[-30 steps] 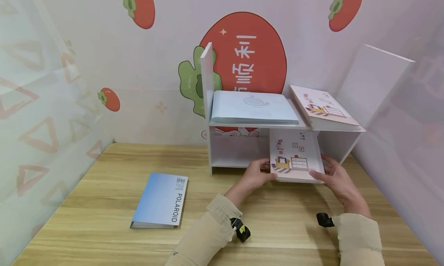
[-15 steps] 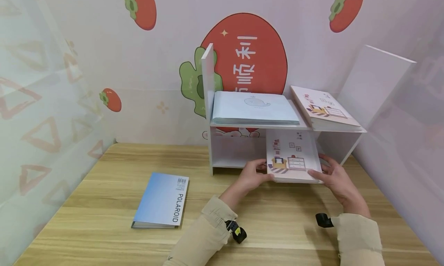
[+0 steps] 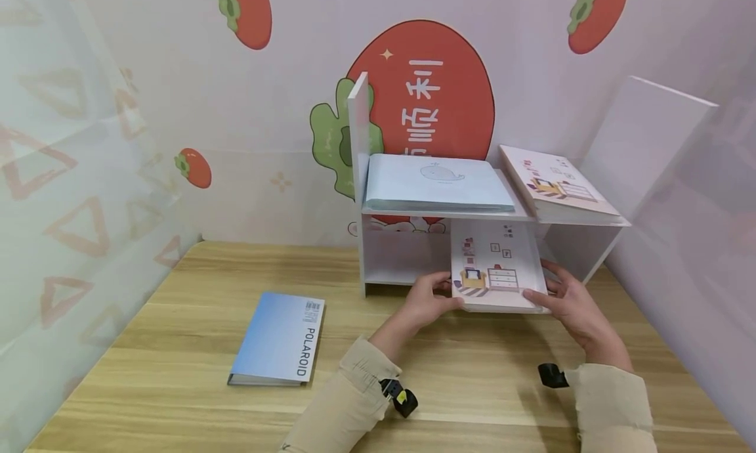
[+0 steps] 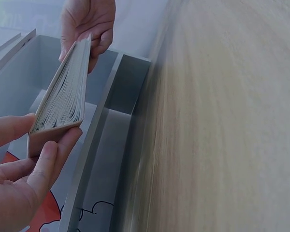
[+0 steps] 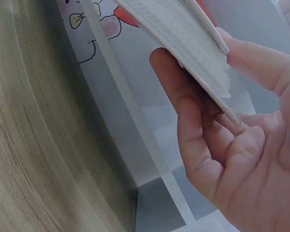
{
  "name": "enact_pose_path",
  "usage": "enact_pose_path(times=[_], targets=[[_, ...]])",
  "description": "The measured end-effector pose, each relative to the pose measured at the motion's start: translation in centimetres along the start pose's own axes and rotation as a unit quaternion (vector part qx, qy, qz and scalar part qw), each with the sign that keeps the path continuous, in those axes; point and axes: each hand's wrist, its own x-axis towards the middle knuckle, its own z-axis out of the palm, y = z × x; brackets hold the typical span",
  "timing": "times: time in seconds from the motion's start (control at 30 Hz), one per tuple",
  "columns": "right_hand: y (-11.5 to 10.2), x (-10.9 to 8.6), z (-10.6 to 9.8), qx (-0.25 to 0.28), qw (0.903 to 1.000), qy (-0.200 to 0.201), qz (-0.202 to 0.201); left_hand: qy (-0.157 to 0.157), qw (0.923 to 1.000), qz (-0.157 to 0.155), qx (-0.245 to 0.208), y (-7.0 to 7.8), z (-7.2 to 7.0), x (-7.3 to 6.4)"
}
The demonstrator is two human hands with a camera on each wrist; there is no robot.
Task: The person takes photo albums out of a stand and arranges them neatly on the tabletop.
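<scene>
Both hands hold a photo album (image 3: pixel 502 269) with a pink-and-white cover showing a drawn room, its far part inside the lower compartment of the white shelf (image 3: pixel 363 243). My left hand (image 3: pixel 426 302) grips the near left corner, thumb above and fingers below. At the near right corner my right hand (image 3: pixel 569 305) does the same. In the left wrist view, page edges of the album (image 4: pixel 63 96) show between left hand (image 4: pixel 24 179) and right hand. The right wrist view has the right hand's (image 5: pixel 241 159) fingers under the album (image 5: pixel 183 43), thumb on top.
On the shelf's upper board lie a pale blue whale album (image 3: pixel 437 180) and, to its right, a tilted matching room-print album (image 3: pixel 561 184). A blue POLAROID album (image 3: pixel 277 338) lies on the wooden table (image 3: pixel 177 348) at left. Patterned curtains (image 3: pixel 88 177) border the table.
Both hands have shifted the held album slightly left within the lower compartment. Its far part stays under the upper board. The other albums keep their places; the head view has turned a little.
</scene>
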Motion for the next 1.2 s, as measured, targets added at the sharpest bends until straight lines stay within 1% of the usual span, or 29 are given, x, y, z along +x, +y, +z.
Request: enact_pose_path(times=[0.2, 0.33, 0.53, 0.8, 1.0, 1.2], targets=[[-0.5, -0.4, 0.2, -0.035, 0.9993, -0.014, 0.003, -0.008, 1.0, 0.0, -0.005, -0.1, -0.3, -0.3], [-0.8, -0.6, 0.4, -0.041, 0.9989, -0.02, -0.003, -0.008, 1.0, -0.002, -0.005, -0.2, -0.6, -0.5], [-1.3, -0.4, 0.8, -0.057, 0.9981, -0.02, -0.003, -0.007, 0.9998, -0.015, -0.012, 0.1, -1.1, -1.0], [-1.5, -0.2, 1.2, -0.08, 0.9966, -0.016, 0.005, -0.007, 0.9998, -0.013, -0.015, 0.0, -1.5, -1.3], [-1.6, -0.1, 1.5, -0.069, 0.9973, -0.027, -0.002, -0.009, 0.9994, -0.022, -0.024, -0.1, -2.0, -1.4], [-1.7, 0.0, 1.9, -0.043, 0.9982, -0.04, -0.01, -0.007, 0.9996, -0.021, -0.017, -0.2, -2.7, -1.8]])
